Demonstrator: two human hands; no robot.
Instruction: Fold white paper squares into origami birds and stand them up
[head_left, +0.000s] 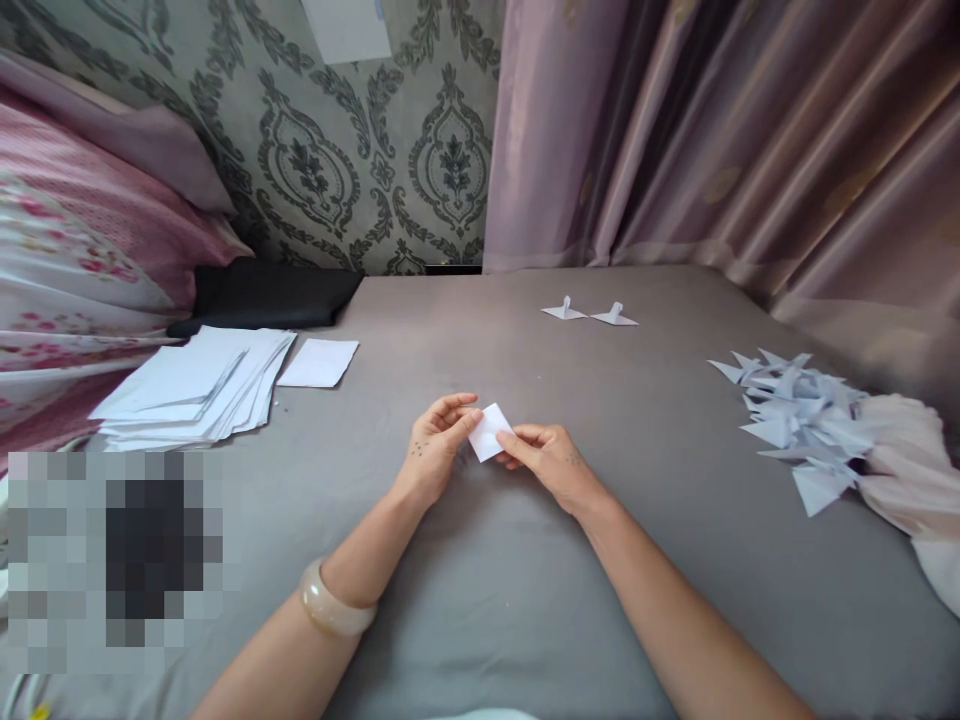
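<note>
A small folded square of white paper [490, 428] is held between both hands above the grey sheet [480, 570], one corner pointing up. My left hand [441, 440] pinches its left corner, thumb on top and fingers behind. On the lower right side, my right hand [546, 458] grips the same paper, its thumb lying across the front face. The fingertips behind the paper are partly hidden. A pale bangle [337, 600] circles my left wrist.
At left lie a stack of white paper sheets [202, 385], a single sheet [321, 363] and a black folded cloth [274, 292]. Two folded paper birds [564, 309] stand at the back. Several more form a pile [799, 410] at right, beside pale fabric [904, 450].
</note>
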